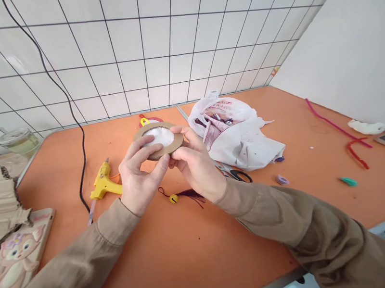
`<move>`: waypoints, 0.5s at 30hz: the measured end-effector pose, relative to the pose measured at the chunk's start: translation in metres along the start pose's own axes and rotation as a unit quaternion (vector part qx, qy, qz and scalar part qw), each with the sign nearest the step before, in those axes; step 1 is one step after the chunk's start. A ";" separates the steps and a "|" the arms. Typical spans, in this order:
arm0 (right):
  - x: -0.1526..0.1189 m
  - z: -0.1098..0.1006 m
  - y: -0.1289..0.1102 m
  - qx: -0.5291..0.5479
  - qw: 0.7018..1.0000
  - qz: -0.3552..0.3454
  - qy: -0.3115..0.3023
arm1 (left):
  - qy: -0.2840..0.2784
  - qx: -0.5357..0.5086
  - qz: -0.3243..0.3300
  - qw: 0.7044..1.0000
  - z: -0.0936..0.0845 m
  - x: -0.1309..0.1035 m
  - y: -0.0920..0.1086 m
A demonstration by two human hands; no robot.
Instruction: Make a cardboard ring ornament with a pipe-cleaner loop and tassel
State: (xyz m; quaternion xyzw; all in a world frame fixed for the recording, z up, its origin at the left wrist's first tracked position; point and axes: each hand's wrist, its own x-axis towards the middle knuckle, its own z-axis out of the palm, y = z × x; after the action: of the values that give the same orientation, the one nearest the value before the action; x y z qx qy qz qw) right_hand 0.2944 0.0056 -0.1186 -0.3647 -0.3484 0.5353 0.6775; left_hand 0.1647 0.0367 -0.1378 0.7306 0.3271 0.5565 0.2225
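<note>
Cdbd ring (176,141): matt, rough edge; glue gun (102,181): smooth plast.; wall tiles (157,35): glossy.

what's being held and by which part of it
A cardboard ring around a white centre, held by its rim: the left hand at the lower left, reaching over the white centre; the right hand at the right.

The orange bench (204,264) carries a yellow glue gun (102,181), a tasselled bell (174,199), scissors (233,173) and a white bag (241,143).
</note>
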 end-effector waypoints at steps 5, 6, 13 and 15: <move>0.001 0.003 -0.001 0.006 1.000 -0.004 0.003 | 0.002 0.008 -0.002 1.000 -0.001 0.001 0.002; 0.001 0.003 -0.001 0.006 1.000 -0.002 0.005 | 0.001 -0.002 -0.015 1.000 0.000 0.002 0.002; 0.005 0.001 0.001 0.000 1.000 0.007 0.009 | -0.002 -0.048 -0.061 0.997 0.002 0.002 -0.005; 0.004 0.001 0.002 0.001 1.000 0.007 0.006 | -0.005 -0.045 -0.059 0.997 0.001 0.002 -0.005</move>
State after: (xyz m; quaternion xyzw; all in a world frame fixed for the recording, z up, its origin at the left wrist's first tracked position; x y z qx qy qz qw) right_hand 0.2936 0.0101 -0.1196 -0.3695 -0.3410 0.5386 0.6761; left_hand 0.1653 0.0416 -0.1402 0.7021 0.3433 0.5532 0.2886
